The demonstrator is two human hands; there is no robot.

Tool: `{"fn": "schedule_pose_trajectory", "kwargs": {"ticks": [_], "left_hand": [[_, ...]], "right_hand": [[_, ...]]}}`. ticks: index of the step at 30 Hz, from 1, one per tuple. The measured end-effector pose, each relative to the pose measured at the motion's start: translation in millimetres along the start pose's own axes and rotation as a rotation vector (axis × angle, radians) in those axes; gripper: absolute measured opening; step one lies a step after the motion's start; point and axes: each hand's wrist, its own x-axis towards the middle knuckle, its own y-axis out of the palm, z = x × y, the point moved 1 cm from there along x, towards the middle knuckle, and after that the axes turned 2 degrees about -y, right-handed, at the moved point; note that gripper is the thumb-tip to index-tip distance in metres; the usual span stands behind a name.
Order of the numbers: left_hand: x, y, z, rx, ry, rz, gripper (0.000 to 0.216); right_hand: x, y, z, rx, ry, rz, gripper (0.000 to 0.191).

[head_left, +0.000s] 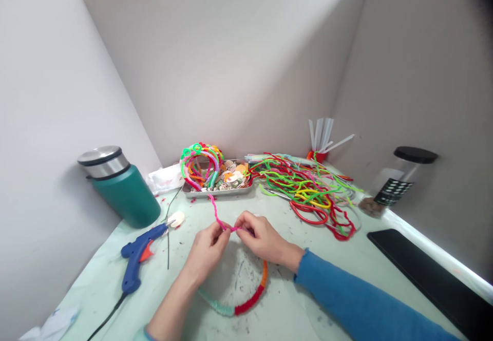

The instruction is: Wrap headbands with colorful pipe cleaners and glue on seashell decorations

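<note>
In the middle of the table, my left hand [210, 248] pinches a bright pink pipe cleaner [215, 210] between thumb and fingertips, and its free end sticks up and away. Close beside it, my right hand [260, 235] has its fingertips closed on the same pipe cleaner, so a short stretch runs between both hands. Below them curves a band [248, 300] wrapped in mint, red and orange fuzzy sections. The band's upper part is hidden behind my hands and left forearm, so I cannot tell whether the pink strand is attached to it.
Left: a blue hot glue gun [140, 253], a white disc [176, 220], a green bottle [125, 192]. Back: a metal tray [219, 194] with colourful wrapped bands [200, 164]. Right: loose pipe cleaners [304, 179], red-handled scissors [308, 213], a jar [396, 182], a black slab [427, 274].
</note>
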Motion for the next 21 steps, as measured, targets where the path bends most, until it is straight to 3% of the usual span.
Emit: {"fn": "schedule_pose_trajectory", "kwargs": {"ticks": [7, 21], "left_hand": [[-1.7, -0.8, -3.0, 0.031, -0.038, 0.009, 0.023], [1.4, 2.5, -0.2, 0.005, 0.011, 0.000, 0.026]], "right_hand": [[-1.0, 1.6, 2.5, -0.097, -0.065, -0.040, 0.005], [-0.9, 1.7, 3.8, -0.074, -0.030, -0.043, 0.007]]}}
